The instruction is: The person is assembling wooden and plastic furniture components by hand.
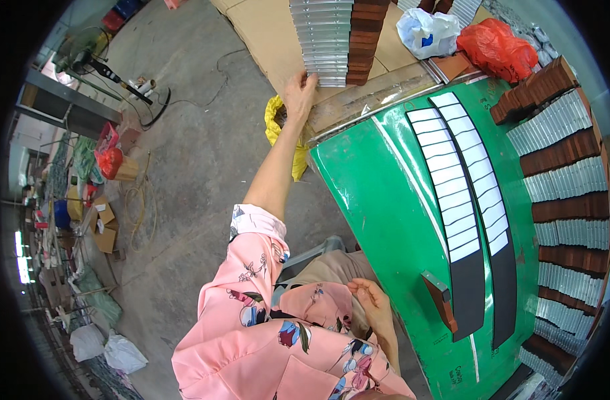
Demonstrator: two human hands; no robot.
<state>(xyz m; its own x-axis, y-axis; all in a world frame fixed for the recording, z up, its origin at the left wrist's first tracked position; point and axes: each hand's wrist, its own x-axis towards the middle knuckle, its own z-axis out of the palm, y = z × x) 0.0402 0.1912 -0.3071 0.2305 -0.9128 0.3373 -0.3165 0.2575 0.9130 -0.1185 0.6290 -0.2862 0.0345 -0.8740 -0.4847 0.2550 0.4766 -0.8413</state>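
Note:
My left hand (299, 97) reaches far forward. Its closed fingertips grip the near corner of the end silver metal piece (331, 81) in a long stacked row, beside a row of brown pieces (363, 50). My right hand (373, 303) rests low near my lap, fingers loosely bent and apart, with nothing visible in it. It is beside the edge of a green tabletop (371, 193). Two long curved black strips lie there, a left strip (466, 293) and a right strip (503, 287), both partly covered with white rectangles. Near the left strip lies a brown wedge-shaped piece with a metal face (441, 303).
Stacked silver and brown pieces (565, 173) line the right edge. A white plastic bag (428, 32) and a red plastic bag (498, 48) sit at the back. A yellow bag (273, 120) hangs by the table corner. On the left floor stands a fan (85, 57).

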